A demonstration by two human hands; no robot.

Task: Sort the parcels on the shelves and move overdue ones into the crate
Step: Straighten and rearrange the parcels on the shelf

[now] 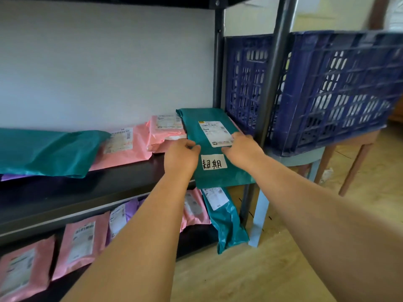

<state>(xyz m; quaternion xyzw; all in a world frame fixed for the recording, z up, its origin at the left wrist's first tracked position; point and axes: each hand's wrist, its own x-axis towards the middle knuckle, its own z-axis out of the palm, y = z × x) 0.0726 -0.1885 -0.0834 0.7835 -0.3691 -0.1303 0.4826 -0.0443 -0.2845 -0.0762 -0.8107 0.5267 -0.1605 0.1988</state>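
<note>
Our left hand (181,158) and right hand (242,151) grip the teal parcel (209,175) at 9 and, it seems, 3 o'clock. We judge it soft, light and slippery.

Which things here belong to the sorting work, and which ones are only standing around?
Part of the job: teal parcel with a handwritten label, held by the left hand and right hand; pink parcels on the same shelf; parcels on the lower shelf; blue crate.
Just there: pale blue stool under the crate; wooden legs.
</note>
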